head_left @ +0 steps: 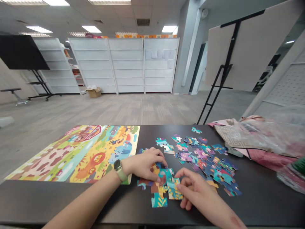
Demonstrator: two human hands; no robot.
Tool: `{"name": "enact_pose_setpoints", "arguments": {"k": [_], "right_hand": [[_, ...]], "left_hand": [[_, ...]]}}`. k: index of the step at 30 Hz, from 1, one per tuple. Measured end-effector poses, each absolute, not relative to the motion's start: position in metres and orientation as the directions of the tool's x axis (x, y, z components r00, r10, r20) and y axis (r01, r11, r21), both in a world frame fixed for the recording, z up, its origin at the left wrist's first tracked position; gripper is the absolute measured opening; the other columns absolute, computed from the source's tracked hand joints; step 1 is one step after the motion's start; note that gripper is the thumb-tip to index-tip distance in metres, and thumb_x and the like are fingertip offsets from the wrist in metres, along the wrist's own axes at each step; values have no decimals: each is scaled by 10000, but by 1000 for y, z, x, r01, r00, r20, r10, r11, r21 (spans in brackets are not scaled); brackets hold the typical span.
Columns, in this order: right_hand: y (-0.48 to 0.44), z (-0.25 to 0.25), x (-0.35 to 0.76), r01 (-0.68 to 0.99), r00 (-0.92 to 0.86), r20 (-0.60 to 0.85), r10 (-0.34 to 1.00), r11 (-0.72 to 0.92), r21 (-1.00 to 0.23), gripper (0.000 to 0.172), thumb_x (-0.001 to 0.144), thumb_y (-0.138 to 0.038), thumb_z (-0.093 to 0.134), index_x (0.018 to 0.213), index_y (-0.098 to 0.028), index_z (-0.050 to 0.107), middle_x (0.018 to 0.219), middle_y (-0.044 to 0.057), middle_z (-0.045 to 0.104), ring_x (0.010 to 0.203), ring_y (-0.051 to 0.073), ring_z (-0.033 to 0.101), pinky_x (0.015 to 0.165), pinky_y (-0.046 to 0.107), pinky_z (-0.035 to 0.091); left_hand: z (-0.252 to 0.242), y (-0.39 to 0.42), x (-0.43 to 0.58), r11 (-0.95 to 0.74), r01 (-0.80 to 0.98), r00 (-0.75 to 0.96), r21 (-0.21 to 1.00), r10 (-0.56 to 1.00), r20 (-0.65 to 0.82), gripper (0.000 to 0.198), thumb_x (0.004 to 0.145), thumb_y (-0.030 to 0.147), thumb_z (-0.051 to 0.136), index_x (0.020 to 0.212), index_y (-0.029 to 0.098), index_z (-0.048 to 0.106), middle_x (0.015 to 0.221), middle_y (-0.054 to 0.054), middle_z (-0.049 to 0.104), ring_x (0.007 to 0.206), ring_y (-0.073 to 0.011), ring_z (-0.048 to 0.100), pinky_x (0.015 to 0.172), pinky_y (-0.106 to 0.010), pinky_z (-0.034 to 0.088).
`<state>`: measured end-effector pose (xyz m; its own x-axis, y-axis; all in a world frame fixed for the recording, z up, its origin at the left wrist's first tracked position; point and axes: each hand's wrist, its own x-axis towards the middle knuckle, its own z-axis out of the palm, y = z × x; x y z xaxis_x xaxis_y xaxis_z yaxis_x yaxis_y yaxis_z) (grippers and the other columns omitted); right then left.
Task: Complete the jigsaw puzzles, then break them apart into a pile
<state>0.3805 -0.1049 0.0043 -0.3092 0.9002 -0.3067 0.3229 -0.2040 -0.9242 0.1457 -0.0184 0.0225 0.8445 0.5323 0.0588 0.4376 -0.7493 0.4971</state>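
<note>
With the clock centred on the partly joined cluster of puzzle pieces (159, 200) on the black table (28, 200), the left hand (147, 162) lies at eleven o'clock, palm down, fingers loosely spread and resting on the cluster, part of which it hides. The right hand (196, 187) comes in from four o'clock, thumb and fingers grasping the right edge of one teal-and-yellow piece (173, 191) beside the cluster at three o'clock; whether that piece is locked in, I cannot tell. The loose pile (202, 156) spreads from one to three o'clock, beyond the right hand, and a lone piece (196, 130) sits apart at one o'clock.

As for containers, a clear plastic bag (292, 178) at three o'clock, by the table's right edge, has something green in it, and one open cardboard box (94, 93) stands on the floor at eleven o'clock with pale stuff showing at the top.

Counted: two hands, one watch (118, 165) on the left wrist, one illustrated sheet (95, 156) at ten o'clock, one black screen (23, 52) and one stool (10, 90) further out at ten; the pile's pieces overlap too much to count
</note>
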Motion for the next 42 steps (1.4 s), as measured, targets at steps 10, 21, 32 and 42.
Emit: {"name": "enact_pose_setpoints", "arguments": {"k": [10, 21, 32, 42], "right_hand": [[-107, 1, 368, 662, -242, -289, 926, -60, -747, 100, 832, -227, 514, 928, -213, 537, 529, -83, 560, 359, 107, 582, 376, 177, 366], [-109, 6, 368, 699, -252, -289, 924, -32, -714, 90, 828, -208, 523, 915, -210, 548, 515, -79, 573, 356, 108, 572, 373, 180, 326], [-92, 16, 423, 699, -151, -105, 983, 31, -715, 321, 865, -433, 458, 995, -202, 638, 621, -30, 527, 527, 160, 541, 530, 273, 404], [-90, 29, 480, 770, 280, 190, 941, -101, -630, 396, 872, -455, 382, 1008, -225, 675, 809, 63, 710, 669, 235, 624, 645, 330, 447]], "left_hand": [[25, -20, 147, -748, 460, 838, 479, 544, 45, 481, 746, 393, 820, 1184, 285, 653, 1243, -52, 550, 1132, -274, 523, 1008, -384, 426], [22, -20, 147, -746, 449, 839, 492, 542, 55, 495, 738, 395, 818, 1190, 282, 650, 1234, -56, 550, 1132, -273, 521, 1017, -394, 423], [26, -18, 142, -709, 488, 821, 509, 570, 8, 514, 695, 349, 845, 1172, 297, 658, 1246, -45, 545, 1166, -280, 512, 1033, -406, 420], [16, -17, 161, -653, 517, 693, 553, 699, 177, 319, 863, 215, 648, 1178, 252, 616, 1255, -57, 583, 1183, -241, 521, 1061, -398, 424]]}}
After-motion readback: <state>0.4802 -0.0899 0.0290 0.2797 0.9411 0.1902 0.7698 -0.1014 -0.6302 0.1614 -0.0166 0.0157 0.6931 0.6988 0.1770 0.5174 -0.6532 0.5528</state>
